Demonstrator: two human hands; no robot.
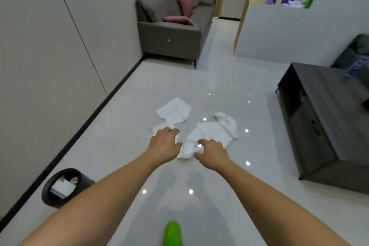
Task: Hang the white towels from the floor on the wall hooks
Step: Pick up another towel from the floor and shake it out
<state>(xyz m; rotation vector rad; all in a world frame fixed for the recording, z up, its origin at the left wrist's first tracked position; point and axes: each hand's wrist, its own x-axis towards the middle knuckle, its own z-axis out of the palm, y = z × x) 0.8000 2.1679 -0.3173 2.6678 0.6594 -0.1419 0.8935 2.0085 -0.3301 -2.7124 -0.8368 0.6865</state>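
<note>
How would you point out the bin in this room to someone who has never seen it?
Start at the long pale wall panels on the left and follow the dark skirting strip towards the camera. There stands a round black waste bin holding white crumpled paper. It is the only dark, cylindrical thing on the glossy grey floor there.

Two white towels (211,134) on the floor, two pink cushions (184,3), one grey sofa (169,40), one black bin (63,186).
</note>
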